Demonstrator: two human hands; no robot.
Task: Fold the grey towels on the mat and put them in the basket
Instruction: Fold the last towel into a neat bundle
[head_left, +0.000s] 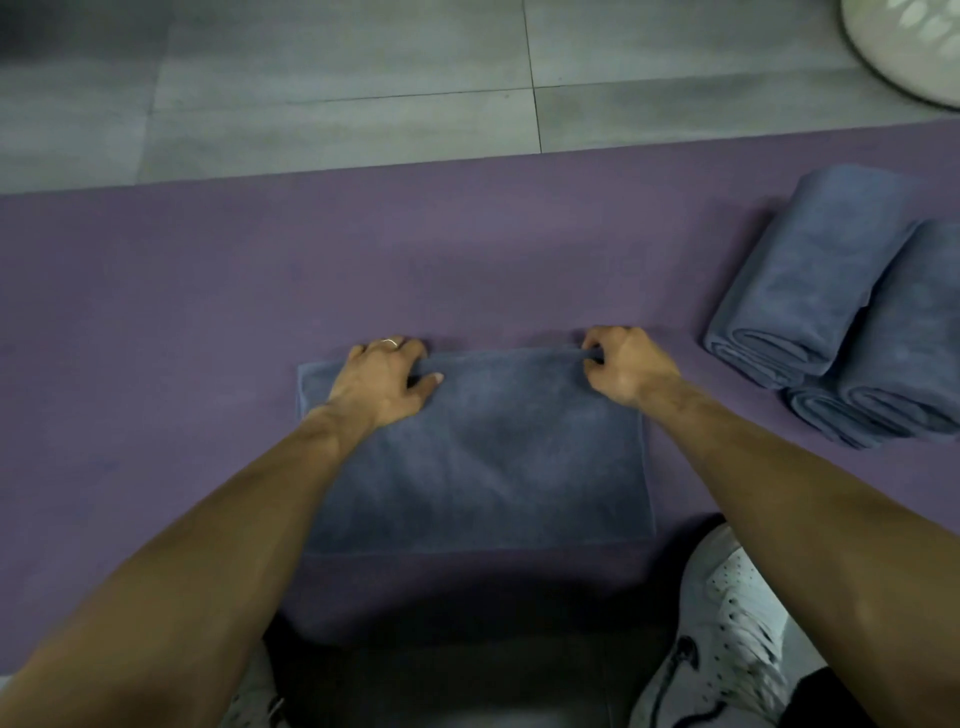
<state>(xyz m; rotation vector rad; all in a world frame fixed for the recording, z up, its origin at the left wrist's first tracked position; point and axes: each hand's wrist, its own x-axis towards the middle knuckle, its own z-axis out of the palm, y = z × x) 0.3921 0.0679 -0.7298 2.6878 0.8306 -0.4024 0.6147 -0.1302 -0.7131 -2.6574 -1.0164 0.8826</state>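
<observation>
A grey towel (483, 457) lies flat and folded into a rectangle on the purple mat (208, 291), right in front of me. My left hand (384, 379) grips its far edge near the left corner, fingers curled over the fold. My right hand (623, 364) pinches the same far edge at the right corner. Three rolled grey towels (831, 312) lie together on the mat at the right. A pale woven basket (904, 47) shows partly at the top right corner, on the floor.
Grey floor tiles (337, 78) run beyond the mat's far edge. My white shoe (727, 623) rests on the mat at the lower right, close to the towel's near corner. Another shoe (254, 701) peeks in at the bottom left.
</observation>
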